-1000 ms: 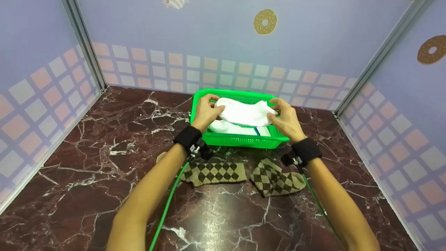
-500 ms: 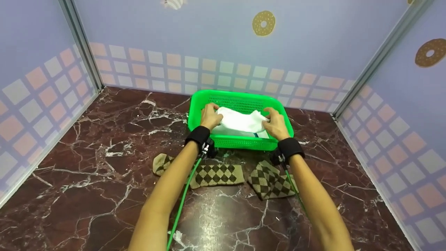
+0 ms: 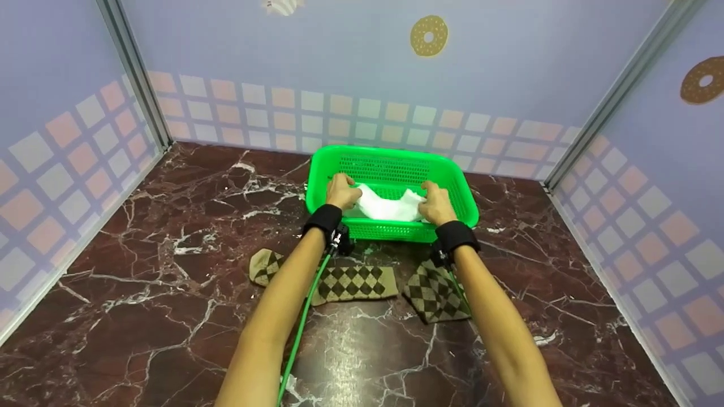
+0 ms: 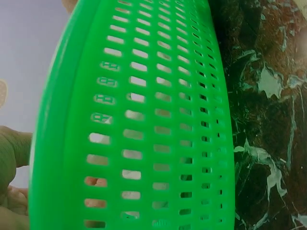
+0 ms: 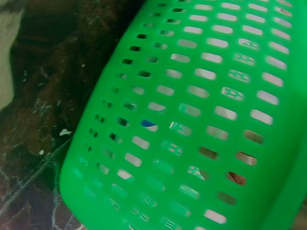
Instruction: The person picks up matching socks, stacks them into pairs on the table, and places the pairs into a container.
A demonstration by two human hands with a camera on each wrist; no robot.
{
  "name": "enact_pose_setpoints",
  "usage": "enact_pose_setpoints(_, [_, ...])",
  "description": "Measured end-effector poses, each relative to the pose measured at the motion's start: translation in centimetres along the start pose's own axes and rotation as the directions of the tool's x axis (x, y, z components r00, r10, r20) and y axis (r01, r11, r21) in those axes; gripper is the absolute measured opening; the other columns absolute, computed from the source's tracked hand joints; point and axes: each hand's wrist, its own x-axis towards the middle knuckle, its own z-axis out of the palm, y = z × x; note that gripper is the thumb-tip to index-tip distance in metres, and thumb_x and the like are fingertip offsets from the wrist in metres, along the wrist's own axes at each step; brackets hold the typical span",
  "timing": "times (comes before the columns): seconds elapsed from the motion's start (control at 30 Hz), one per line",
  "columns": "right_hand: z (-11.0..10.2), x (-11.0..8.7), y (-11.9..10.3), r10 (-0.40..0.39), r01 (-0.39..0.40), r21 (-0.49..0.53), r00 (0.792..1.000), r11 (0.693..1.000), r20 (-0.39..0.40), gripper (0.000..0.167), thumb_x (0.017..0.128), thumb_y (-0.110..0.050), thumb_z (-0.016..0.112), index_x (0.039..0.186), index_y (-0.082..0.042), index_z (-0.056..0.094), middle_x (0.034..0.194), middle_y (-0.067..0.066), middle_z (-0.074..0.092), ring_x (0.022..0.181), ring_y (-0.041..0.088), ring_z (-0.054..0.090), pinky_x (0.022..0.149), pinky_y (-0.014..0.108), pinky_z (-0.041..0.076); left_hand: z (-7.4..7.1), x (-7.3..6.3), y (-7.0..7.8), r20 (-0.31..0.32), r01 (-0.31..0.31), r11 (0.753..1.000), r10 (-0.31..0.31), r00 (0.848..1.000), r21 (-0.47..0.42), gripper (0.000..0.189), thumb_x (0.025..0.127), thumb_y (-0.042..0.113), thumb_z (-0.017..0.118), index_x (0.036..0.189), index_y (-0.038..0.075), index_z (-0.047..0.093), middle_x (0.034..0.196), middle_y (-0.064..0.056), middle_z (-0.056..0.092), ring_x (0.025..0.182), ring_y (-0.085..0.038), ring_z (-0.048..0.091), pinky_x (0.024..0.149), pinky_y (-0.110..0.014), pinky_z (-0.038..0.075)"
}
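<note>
A white sock (image 3: 387,208) hangs slightly slack between both hands, down inside a green plastic basket (image 3: 396,232). My left hand (image 3: 342,193) pinches its left end, thumb on the near side. The right hand (image 3: 435,204) grips the other end near the basket's right side. Beneath it, another white sock with a blue stripe is mostly hidden now; a bit of blue shows through the slots in the right wrist view. Both wrist views are largely filled by the slotted basket wall (image 4: 158,115), with part of the left hand's fingers (image 4: 12,158) at the edge.
Two tan-and-brown argyle socks lie on the dark marbled table in front of the basket: one flat sock (image 3: 356,284) partly under the left forearm, one bunched sock (image 3: 432,294) by the right forearm. Patterned panels (image 3: 367,68) stand behind and at both sides.
Both hands have lowered the white sock into the basket and drawn slightly closer together, so it sags in the middle. It now covers most of the sock underneath.
</note>
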Motion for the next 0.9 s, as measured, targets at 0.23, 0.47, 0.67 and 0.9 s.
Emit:
enact_pose_setpoints(0.23, [-0.4, -0.2, 0.0, 0.054, -0.048, -0.052, 0.992, 0.998, 0.118, 0.051, 0.086, 0.006, 0.046, 0.137, 0.010, 0.042, 0.122, 0.033, 0.054, 0.108, 0.043, 0.054, 0.080, 0.043, 0.044, -0.6, -0.3, -0.7, -0.010, -0.018, 0.993, 0.019, 1.000, 0.117, 0.039, 0.092, 0.004, 0.047, 0.129, -0.006, 0.049, 0.126, -0.025, 0.052, 0.073, -0.021, 0.042, 0.068, -0.032, 0.037])
enact_pose_setpoints(0.47, [-1.8, -1.5, -0.6, -0.070, 0.072, -0.025, 0.994, 0.997, 0.089, 0.043, 0.088, 0.004, 0.052, 0.130, 0.013, 0.048, 0.124, 0.036, 0.053, 0.114, 0.048, 0.051, 0.089, 0.051, 0.047, -2.6, -0.9, -0.5, -0.036, -0.066, 0.993, 0.070, 0.997, 0.093, 0.037, 0.091, 0.004, 0.052, 0.127, -0.004, 0.052, 0.116, -0.022, 0.058, 0.093, -0.030, 0.055, 0.078, -0.038, 0.045])
enact_pose_setpoints(0.67, [-2.3, -2.9, -1.9, -0.215, 0.216, -0.015, 0.975, 0.976, 0.055, 0.037, 0.089, 0.001, 0.059, 0.124, 0.011, 0.054, 0.123, 0.033, 0.055, 0.117, 0.045, 0.050, 0.096, 0.052, 0.042, -5.0, -1.7, -0.1, -0.151, -0.178, 0.981, 0.188, 0.971, 0.078, 0.033, 0.086, 0.002, 0.058, 0.118, -0.003, 0.061, 0.110, -0.018, 0.064, 0.101, -0.031, 0.059, 0.086, -0.039, 0.048])
enact_pose_setpoints(0.9, [-1.8, -5.6, -3.1, -0.364, 0.372, 0.073, 0.926, 0.925, -0.102, 0.028, 0.087, 0.001, 0.065, 0.113, 0.009, 0.061, 0.109, 0.027, 0.063, 0.101, 0.040, 0.060, 0.087, 0.047, 0.049, -8.1, -4.2, -0.3, -0.269, -0.357, 0.927, 0.374, 0.887, 0.112, 0.026, 0.081, -0.002, 0.060, 0.106, -0.004, 0.066, 0.099, -0.018, 0.068, 0.089, -0.029, 0.064, 0.081, -0.037, 0.050])
